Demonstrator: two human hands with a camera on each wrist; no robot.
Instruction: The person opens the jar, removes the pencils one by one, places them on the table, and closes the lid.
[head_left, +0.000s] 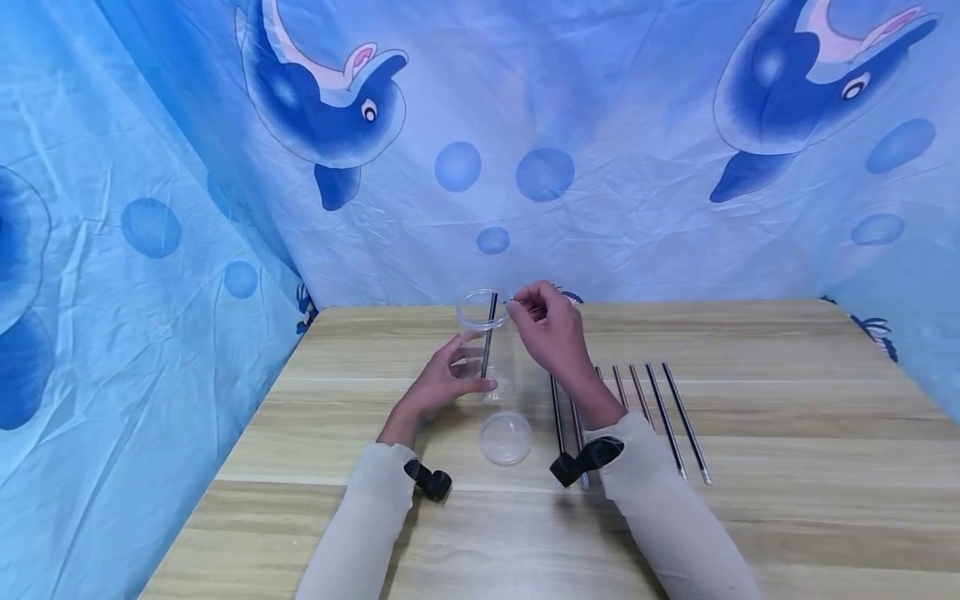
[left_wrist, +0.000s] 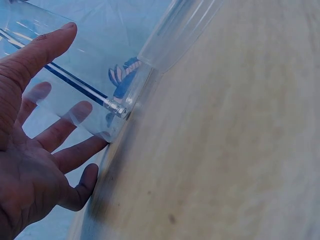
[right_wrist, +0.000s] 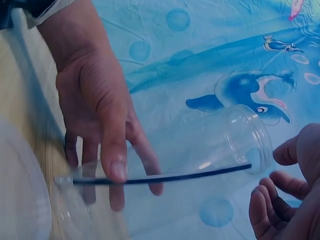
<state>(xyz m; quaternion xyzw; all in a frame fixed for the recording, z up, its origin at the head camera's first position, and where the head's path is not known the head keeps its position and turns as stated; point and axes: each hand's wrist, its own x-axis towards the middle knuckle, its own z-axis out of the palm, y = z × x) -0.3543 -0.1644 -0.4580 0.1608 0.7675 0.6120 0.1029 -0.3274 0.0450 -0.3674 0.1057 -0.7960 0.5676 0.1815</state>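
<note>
A clear plastic jar (head_left: 504,362) stands upright near the table's back edge. My left hand (head_left: 444,379) grips its side, thumb in front and fingers spread behind. One dark pencil (right_wrist: 187,177) leans inside the jar, its eraser end (left_wrist: 117,107) at the bottom and its upper end near the rim. My right hand (head_left: 553,329) hovers at the right of the jar's mouth with loosely bent fingers. In the right wrist view, no object shows between that hand's thumb and fingers (right_wrist: 285,185).
A round clear lid (head_left: 506,438) lies on the wooden table (head_left: 315,500) in front of the jar. Several pencils (head_left: 686,421) lie side by side at the right, some partly hidden under my right forearm. A blue dolphin-print cloth (head_left: 615,242) hangs behind the table.
</note>
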